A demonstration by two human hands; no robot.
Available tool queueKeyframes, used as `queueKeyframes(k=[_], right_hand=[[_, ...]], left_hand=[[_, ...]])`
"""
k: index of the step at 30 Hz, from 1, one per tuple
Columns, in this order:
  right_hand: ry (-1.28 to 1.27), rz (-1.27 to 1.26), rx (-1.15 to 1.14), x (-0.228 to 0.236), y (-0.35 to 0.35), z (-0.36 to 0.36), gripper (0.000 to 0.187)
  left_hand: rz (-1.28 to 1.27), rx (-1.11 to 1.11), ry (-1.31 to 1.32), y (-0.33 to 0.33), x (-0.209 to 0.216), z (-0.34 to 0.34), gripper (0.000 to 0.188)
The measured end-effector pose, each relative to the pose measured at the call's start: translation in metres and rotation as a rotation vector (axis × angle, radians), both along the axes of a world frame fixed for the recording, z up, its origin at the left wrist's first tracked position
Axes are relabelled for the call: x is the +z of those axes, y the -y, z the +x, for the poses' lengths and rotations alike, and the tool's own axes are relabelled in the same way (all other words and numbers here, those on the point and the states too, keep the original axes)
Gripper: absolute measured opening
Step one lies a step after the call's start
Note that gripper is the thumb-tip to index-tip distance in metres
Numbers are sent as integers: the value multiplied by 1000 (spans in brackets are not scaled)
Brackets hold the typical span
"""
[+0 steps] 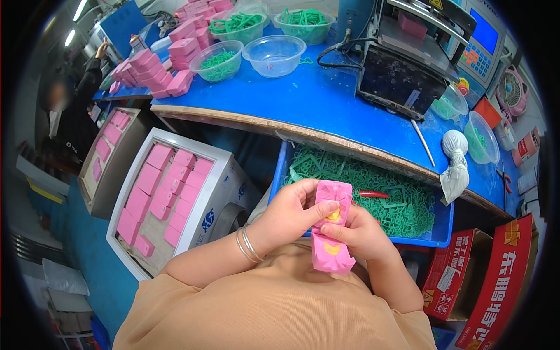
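Between both hands, in front of my chest, is a pink rubbery-looking mould (332, 256) in an upper and a lower part, each with a yellow patch. I cannot tell whether the two parts are joined. My left hand (294, 213) grips the upper part, its thumb pressed beside the yellow patch. My right hand (363, 234) holds it from the other side, thumb across the middle where the parts meet. Just beyond them, a blue bin (446, 219) holds tangled green strips (402, 213). A red-handled tool (373, 194) lies on the strips.
Pink blocks (138, 203) fill a white-framed box at left. On the blue table (233, 96) stand stacked pink blocks (153, 70), plastic bowls (274, 55), a black press (402, 70), a wooden stick (423, 143) and a tied cloth bundle (455, 157). Red cartons (452, 274) stand at right. A person (76, 111) is far left.
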State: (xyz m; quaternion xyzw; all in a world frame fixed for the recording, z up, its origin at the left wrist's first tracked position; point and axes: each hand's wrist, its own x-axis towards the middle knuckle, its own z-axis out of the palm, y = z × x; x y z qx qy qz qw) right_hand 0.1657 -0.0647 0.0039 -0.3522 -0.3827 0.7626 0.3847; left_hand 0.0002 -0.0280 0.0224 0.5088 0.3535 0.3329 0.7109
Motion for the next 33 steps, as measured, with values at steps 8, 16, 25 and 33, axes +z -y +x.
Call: queueKeyframes(k=[8, 16, 25, 33], right_hand=[[16, 0, 10, -3, -1, 3, 23], [26, 41, 12, -3, -3, 4, 23], [2, 25, -9, -2, -2, 4, 24], [752, 452, -210, 13, -2, 16, 22]], left_hand=[[70, -9, -44, 1, -5, -1, 27], [174, -29, -108, 1, -6, -2, 26], [-91, -141, 101, 3, -5, 0, 33], [-94, 12, 229, 3, -18, 5, 35]])
